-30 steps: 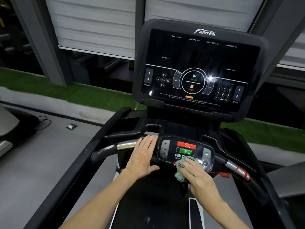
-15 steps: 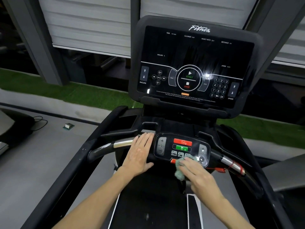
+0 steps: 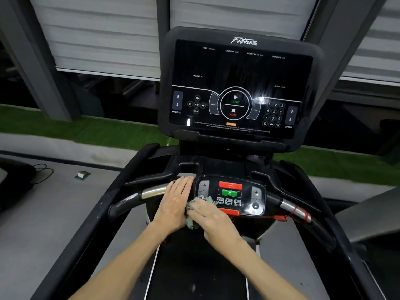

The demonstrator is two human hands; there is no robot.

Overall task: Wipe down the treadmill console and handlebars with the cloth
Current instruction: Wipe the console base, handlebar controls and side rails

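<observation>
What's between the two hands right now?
The cloth, bunched under the right hand and reaching up to the left hand. The head view shows nothing else between them.

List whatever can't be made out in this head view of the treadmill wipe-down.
All head view.
The cloth: mostly hidden under the right hand; whether the thumb pinches it is hidden too.
The control panel: lower-left corner covered by hand and cloth.
The fine print below STOP on the console screen: too small, blurred.
The handlebar: the stretch under the left hand is hidden.
</observation>
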